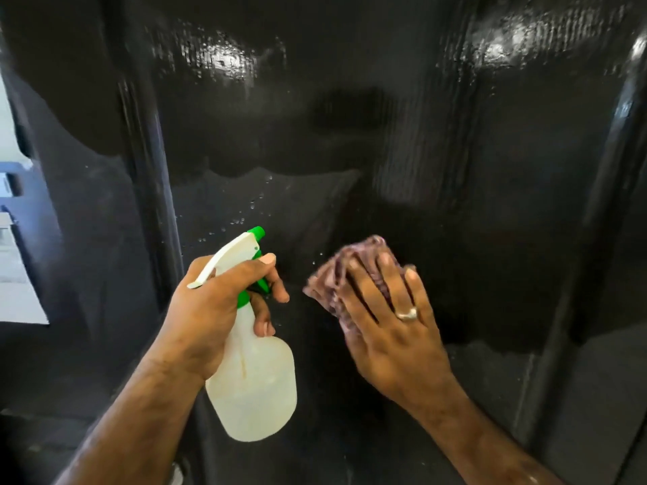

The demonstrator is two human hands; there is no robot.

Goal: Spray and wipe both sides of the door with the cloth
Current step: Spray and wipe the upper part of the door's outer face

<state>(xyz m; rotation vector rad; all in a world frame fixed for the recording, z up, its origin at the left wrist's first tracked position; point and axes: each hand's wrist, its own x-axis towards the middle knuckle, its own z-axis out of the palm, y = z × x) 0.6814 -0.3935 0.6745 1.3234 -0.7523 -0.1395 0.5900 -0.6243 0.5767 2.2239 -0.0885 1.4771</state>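
A glossy black door (350, 134) fills the view, wet in its upper part, with droplets near the middle. My left hand (217, 309) grips a white spray bottle (255, 386) by its neck, a finger on the green trigger; the green nozzle points up at the door. Just right of it, my right hand (388, 320) lies flat with a ring on one finger. It presses a folded purple cloth (336, 274) against the door panel. Part of the cloth is hidden under the fingers.
Vertical raised mouldings (150, 190) run down the door on the left and right of the panel. At the far left edge, past the door, a bright gap (14, 274) shows a pale surface and something blue.
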